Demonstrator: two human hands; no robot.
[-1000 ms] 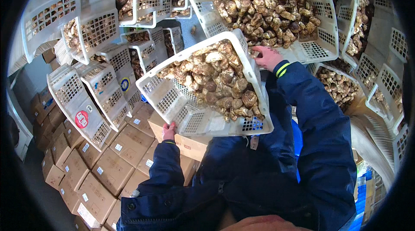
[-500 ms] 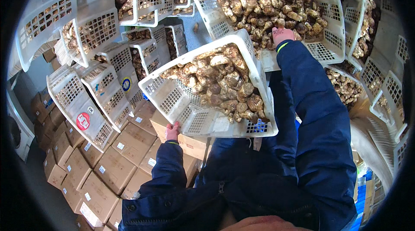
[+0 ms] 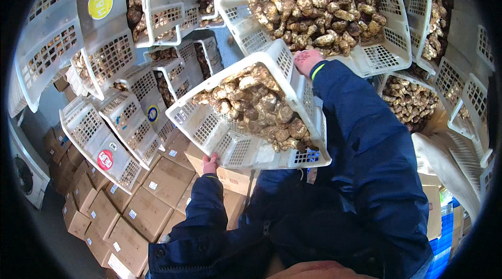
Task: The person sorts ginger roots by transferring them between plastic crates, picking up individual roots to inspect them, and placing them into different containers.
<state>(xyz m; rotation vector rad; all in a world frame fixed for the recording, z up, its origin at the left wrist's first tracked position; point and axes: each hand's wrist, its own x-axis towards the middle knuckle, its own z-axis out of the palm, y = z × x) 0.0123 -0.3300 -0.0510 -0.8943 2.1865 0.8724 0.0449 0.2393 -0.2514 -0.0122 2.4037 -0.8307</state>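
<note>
A white plastic crate of brown-and-cream mushrooms is held tilted in front of my body. At its lower left corner my left hand is closed on the rim. My right hand lies against the outer side of this crate, near its far right corner; its fingers are largely hidden, so their grip does not show. Just beyond that hand stands a larger white crate with a heap of similar mushrooms.
White mesh-sided crates stand in rows at the left, several holding mushrooms. More crates are at the right, near a white feathery item. Brown cardboard boxes cover the lower left. A white machine stands at the far left.
My right hand has left the mushrooms in the far crate and come left and nearer, to the side of the tilted crate. My left hand keeps its hold. The whole view has shifted slightly.
</note>
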